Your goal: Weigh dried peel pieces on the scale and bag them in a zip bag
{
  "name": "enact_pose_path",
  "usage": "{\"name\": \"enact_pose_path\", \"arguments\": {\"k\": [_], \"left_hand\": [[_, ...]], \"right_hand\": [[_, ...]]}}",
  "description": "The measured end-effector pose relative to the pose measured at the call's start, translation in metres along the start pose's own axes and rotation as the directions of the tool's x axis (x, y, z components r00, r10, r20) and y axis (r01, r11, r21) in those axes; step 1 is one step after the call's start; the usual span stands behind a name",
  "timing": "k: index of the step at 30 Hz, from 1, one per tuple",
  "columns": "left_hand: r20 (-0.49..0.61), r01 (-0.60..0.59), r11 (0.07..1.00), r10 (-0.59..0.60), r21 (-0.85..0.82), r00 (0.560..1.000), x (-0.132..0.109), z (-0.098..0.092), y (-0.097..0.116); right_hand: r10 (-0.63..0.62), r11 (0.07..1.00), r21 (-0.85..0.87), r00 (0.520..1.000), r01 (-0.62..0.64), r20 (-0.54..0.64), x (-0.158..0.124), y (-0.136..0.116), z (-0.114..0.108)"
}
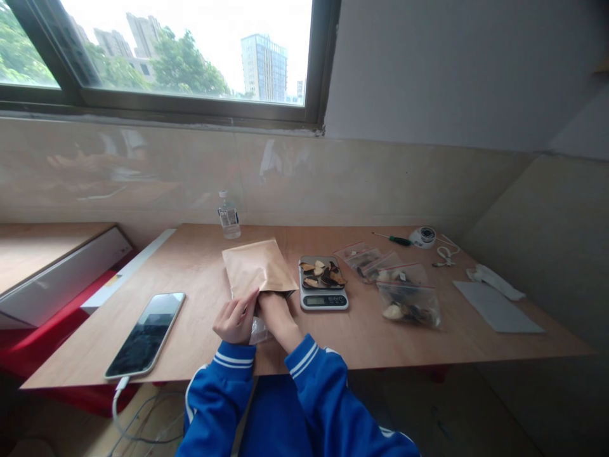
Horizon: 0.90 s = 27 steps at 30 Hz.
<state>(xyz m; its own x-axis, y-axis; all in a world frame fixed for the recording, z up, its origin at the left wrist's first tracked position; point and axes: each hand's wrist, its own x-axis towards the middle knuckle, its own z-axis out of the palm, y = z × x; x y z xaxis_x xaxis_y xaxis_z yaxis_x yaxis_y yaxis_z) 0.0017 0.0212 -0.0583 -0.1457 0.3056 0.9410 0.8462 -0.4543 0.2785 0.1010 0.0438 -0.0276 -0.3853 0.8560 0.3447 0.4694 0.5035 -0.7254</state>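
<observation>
A brown paper bag point(259, 263) lies on the table with its mouth toward me. My left hand point(235, 317) pinches the near edge of its opening. Into that opening reaches my right hand point(275, 311); its fingers are hidden inside the bag. Just right of the bag stands a kitchen scale point(324, 301), its display facing me. Dried brown and pale slices point(323, 274) are spread over the weighing plate. Beneath my wrists, a piece of clear plastic point(259, 331) shows in part.
Several zip bags point(410, 304) with dried pieces lie right of the scale. Behind them are a screwdriver point(399, 240) and a dome camera point(422, 237). A bottle point(229, 219) stands at the back, a plugged-in phone point(146, 335) lies left, and white paper point(497, 308) lies right.
</observation>
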Motion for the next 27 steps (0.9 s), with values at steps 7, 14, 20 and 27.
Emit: {"name": "enact_pose_path", "arguments": {"k": [7,14,20,27], "left_hand": [[0.002,0.008,1.000,-0.008,0.014,1.000,-0.001,-0.001,-0.001],[-0.023,0.005,1.000,-0.004,0.027,1.000,0.000,0.001,-0.001],[-0.020,0.027,0.998,-0.026,0.060,0.999,0.003,0.001,0.001],[-0.004,0.015,0.999,-0.015,0.049,1.000,0.001,0.001,0.001]], "right_hand": [[-0.044,0.998,0.038,0.999,0.044,-0.015,-0.052,-0.011,-0.034],[0.166,0.971,0.217,0.942,-0.103,-0.292,-0.087,0.026,-0.101],[0.146,0.960,-0.183,0.938,-0.211,-0.315,-0.080,0.080,-0.129],[0.125,0.948,-0.238,0.938,-0.209,-0.325,-0.089,0.081,-0.137]]}}
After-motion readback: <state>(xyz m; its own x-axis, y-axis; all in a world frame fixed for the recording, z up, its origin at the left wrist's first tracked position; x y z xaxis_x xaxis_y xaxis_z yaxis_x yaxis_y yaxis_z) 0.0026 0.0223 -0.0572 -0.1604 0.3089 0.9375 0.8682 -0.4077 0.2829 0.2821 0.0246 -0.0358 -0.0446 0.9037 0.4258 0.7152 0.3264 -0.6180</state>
